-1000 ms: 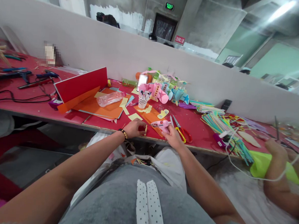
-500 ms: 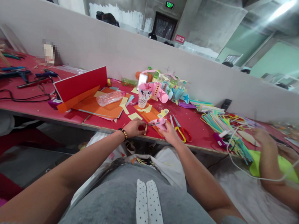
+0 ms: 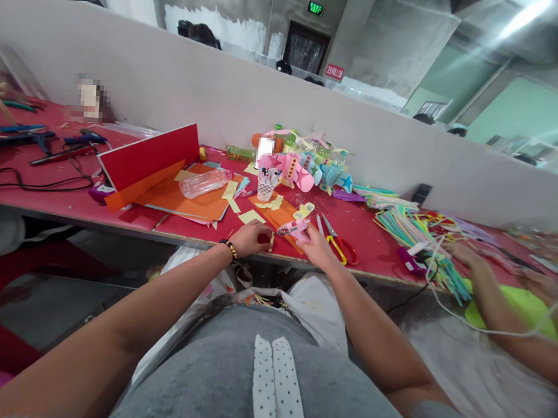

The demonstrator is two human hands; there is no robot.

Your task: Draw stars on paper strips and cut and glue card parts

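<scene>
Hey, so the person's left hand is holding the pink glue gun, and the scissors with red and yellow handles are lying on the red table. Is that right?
Not quite: the pink glue gun is in the right hand, not the left, as the head view shows. The scissors with red and yellow handles are indeed lying on the red table.

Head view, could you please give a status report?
Right hand: holding pink plastic glue gun. Left hand: holding narrow yellowish strip near nozzle. Red-and-yellow-handled scissors nearby.
</scene>
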